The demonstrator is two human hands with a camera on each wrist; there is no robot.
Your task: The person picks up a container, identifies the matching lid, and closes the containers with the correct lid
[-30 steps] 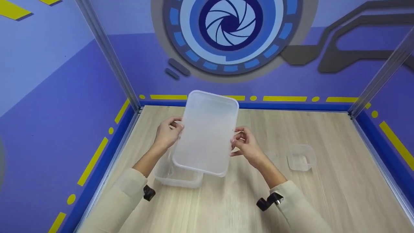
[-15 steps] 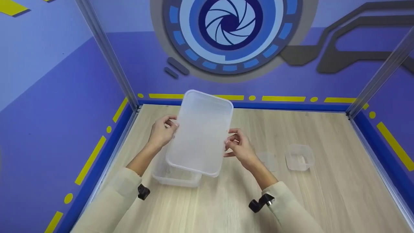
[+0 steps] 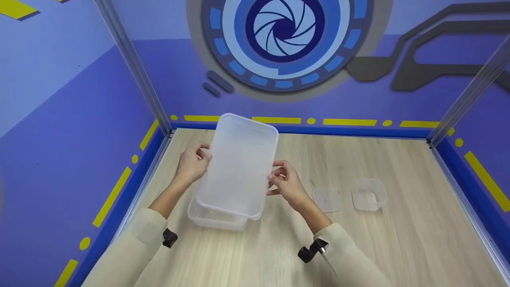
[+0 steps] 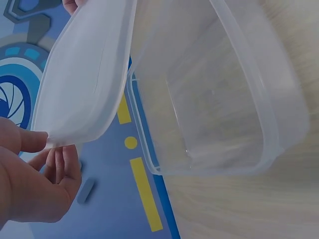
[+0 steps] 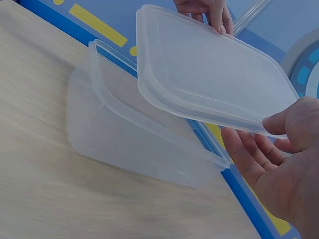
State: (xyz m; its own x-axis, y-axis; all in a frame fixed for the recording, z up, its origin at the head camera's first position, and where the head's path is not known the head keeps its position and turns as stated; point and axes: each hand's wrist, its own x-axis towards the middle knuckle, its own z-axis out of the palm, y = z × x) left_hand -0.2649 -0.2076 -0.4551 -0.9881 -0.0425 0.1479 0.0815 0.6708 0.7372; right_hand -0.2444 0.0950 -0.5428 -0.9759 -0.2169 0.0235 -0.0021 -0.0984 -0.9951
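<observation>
Shifting left across the head view, the large lid [image 3: 239, 165] now covers more of the large tub [image 3: 217, 224], left of lower centre, yet stays tilted and unseated. The left hand [image 3: 193, 163] and right hand [image 3: 287, 184] pinch its opposite long edges. Right of centre, the small lid [image 3: 327, 200] on the bench [image 3: 418, 239] has come into fuller view.

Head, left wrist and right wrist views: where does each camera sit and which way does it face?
Head: on the head, facing forward and down at the lid; left hand, right hand and sleeves show.
Left wrist: on that wrist, facing the lid and box; both hands show.
Right wrist: on that wrist, facing the same; both hands show.
Wrist views share lid and box.
</observation>
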